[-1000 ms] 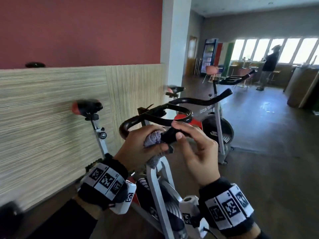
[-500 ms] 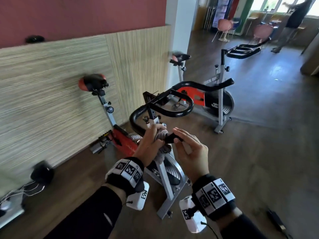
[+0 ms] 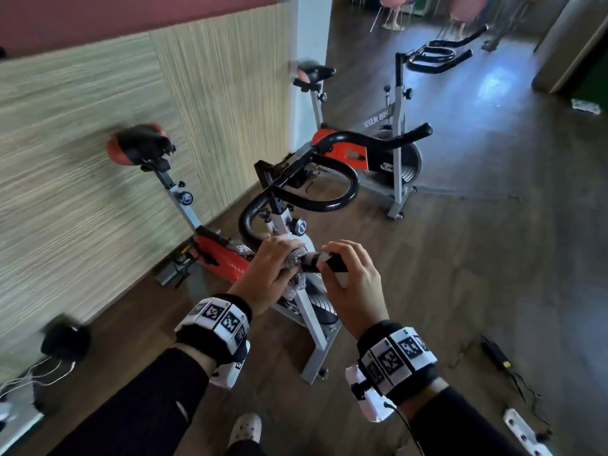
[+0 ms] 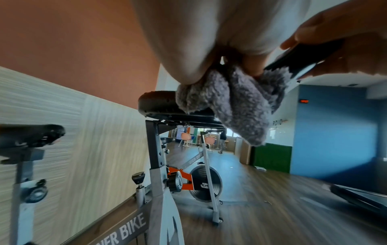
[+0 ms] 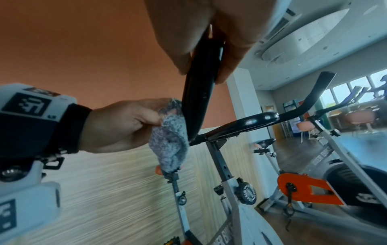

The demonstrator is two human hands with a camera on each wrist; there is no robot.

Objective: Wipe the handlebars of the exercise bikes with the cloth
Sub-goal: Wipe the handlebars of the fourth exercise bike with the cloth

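The near exercise bike's black handlebar [image 3: 316,199] loops out in front of me, and its near end runs between my two hands. My left hand [image 3: 273,271] grips a grey fluffy cloth [image 3: 296,274] wrapped round that bar end; the cloth [image 4: 236,102] hangs below the fingers in the left wrist view and the cloth [image 5: 171,140] bunches against the bar in the right wrist view. My right hand [image 3: 342,268] pinches the bar's black tip [image 5: 201,86] between thumb and fingers, just right of the cloth.
A second red and grey bike [image 3: 378,149] stands behind the first, and a third handlebar [image 3: 441,54] shows farther back. The panelled wall [image 3: 98,143] runs along the left. A black saddle [image 3: 138,146] sticks out left. Cables and a power brick [image 3: 496,353] lie on the floor at right.
The view has tilted down and the hands now sit lower in it. The left hand with the cloth and the right hand stay on the near end of the bar.
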